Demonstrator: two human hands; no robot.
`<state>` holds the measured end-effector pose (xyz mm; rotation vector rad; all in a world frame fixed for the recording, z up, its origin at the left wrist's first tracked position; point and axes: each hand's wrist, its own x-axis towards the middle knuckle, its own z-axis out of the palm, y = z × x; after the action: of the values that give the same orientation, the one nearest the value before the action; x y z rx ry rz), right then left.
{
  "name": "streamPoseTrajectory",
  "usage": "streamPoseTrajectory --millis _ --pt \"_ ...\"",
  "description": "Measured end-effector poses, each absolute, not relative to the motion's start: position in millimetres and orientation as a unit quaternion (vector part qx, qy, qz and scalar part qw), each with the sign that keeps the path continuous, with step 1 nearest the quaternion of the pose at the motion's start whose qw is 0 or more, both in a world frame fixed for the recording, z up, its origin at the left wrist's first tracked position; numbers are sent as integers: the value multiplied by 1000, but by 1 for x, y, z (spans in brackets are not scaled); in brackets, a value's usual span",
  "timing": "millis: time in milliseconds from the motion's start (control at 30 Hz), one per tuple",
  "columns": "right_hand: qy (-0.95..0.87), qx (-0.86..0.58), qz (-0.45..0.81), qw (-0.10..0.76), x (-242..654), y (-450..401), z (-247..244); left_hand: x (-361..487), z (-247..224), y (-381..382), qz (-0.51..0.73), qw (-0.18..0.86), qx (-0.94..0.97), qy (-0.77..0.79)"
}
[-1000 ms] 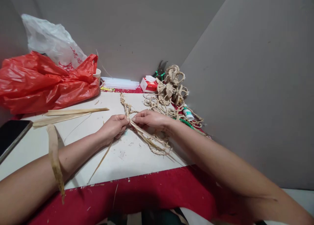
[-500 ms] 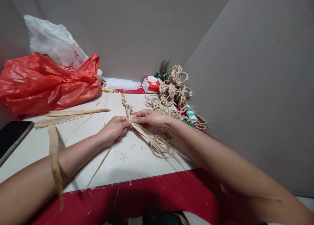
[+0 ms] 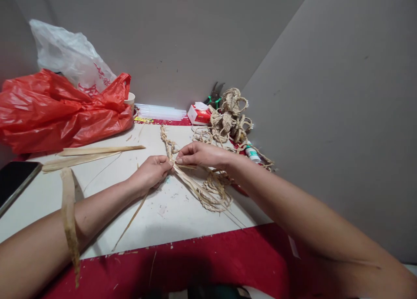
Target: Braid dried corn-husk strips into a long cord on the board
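In the head view, a braid of dry plant fibre [image 3: 167, 141] lies on the white board, its finished part pointing away from me. My left hand [image 3: 155, 171] pinches it at the near end, between thumb and forefinger. Close beside it, my right hand [image 3: 197, 155] pinches a strand at the same spot. Loose pale strands [image 3: 192, 184] fan out from under the fingers toward the lower right, over a coil of braided cord [image 3: 215, 194]. A thin strand [image 3: 130, 223] trails from below my left hand. The fingertips hide the exact crossing of the strands.
Flat dry leaf strips [image 3: 97, 152] lie left, and another strip [image 3: 68, 216] hangs over my left forearm. A phone [image 3: 18, 181], red plastic bag [image 3: 65, 116], clear tubes [image 3: 159, 112], tissue box [image 3: 199, 114], pliers [image 3: 215, 94] and cord bundles [image 3: 233, 107] surround the board [image 3: 146, 229].
My right hand has shifted slightly, and a strand in it now points rightward, apart from the others. The remaining loose strands hang lower. My left hand stays pinched in place.
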<state>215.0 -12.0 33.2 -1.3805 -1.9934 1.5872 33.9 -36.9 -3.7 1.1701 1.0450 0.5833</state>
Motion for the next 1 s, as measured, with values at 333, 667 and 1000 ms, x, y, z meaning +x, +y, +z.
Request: streamPoseTrajectory --millis 333,667,1000 --pt "-739 -492 454 78 215 -27 51 36 -4 -39 266 629 543 489" --pt "-738 -549 386 72 190 -54 51 36 -7 -40 294 629 537 479" --pt "-801 -583 127 50 171 -74 22 32 -7 -39 278 679 518 439"
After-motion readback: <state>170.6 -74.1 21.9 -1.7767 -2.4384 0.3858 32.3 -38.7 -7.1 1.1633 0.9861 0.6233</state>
